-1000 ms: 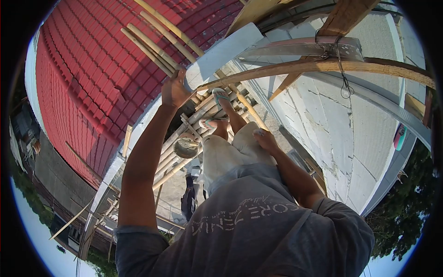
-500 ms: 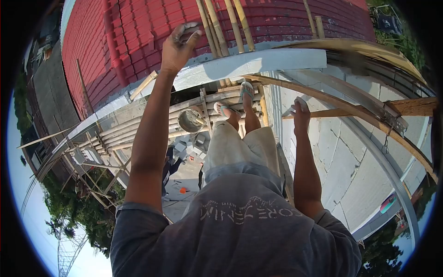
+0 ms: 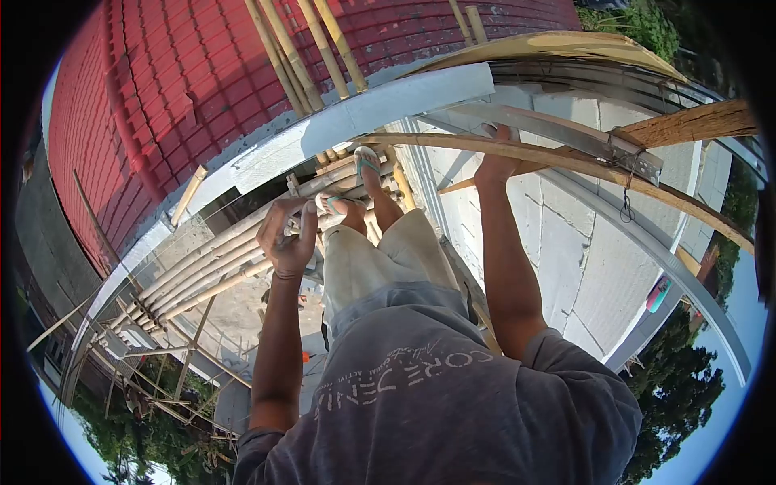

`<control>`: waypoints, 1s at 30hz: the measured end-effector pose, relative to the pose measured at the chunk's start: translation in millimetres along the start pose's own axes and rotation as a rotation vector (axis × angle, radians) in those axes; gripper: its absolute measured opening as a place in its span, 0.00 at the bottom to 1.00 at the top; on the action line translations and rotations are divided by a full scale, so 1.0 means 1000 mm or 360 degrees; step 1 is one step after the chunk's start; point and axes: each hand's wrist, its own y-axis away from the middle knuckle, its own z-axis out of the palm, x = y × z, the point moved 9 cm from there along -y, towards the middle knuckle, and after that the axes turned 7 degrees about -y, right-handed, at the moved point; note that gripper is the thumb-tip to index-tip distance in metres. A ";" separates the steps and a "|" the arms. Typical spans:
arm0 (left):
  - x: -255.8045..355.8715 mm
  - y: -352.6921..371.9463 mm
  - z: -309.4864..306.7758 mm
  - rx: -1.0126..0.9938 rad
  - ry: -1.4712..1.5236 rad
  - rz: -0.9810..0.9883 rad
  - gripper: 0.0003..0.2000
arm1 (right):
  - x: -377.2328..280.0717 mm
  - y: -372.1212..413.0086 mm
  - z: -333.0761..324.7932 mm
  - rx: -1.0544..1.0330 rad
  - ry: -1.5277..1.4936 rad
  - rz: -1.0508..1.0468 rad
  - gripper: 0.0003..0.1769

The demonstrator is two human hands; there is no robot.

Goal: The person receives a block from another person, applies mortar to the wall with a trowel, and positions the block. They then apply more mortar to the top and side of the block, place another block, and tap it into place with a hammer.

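Observation:
My left hand [image 3: 288, 237] hangs over the bamboo pole platform [image 3: 218, 271], fingers curved and apart from the raised thumb, with nothing visible in the grasp. My right hand [image 3: 495, 168] is at a narrow wooden strip [image 3: 558, 158]. Its fingers curl past the strip's far side, partly hidden by it. Close beyond that hand runs a grey metal channel [image 3: 558, 125]. My sandalled feet [image 3: 365, 166] stand on the bamboo near the pale wall ledge [image 3: 364, 113].
A red tiled roof [image 3: 218, 73] rises beyond the ledge, with upright bamboo poles [image 3: 331, 48] against it. A light block wall [image 3: 550, 250] stands at right. A thick timber [image 3: 687, 129] and a long metal channel [image 3: 671, 263] cross there. Ground lies far below the platform.
My left hand has come down from above the ledge, back toward my body. The right hand has reached forward to the wooden strip. The mortar bucket no longer shows, and the view has shifted.

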 end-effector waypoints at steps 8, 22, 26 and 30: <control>0.071 -0.134 0.216 -0.1073 0.0079 0.0259 0.18 | 0.025 -0.008 0.000 -0.0458 -0.0133 -0.0049 0.16; 0.059 -0.129 0.327 -0.1523 0.0411 -0.0102 0.13 | 0.036 -0.001 0.007 -0.0309 -0.0531 0.0370 0.10; 0.061 -0.133 0.333 -0.1381 0.0141 0.0151 0.10 | 0.059 -0.007 0.007 -0.0338 -0.0537 0.0406 0.09; 0.055 -0.132 0.339 -0.1364 0.0103 0.0175 0.09 | 0.057 -0.006 0.018 -0.0366 -0.0657 0.0347 0.07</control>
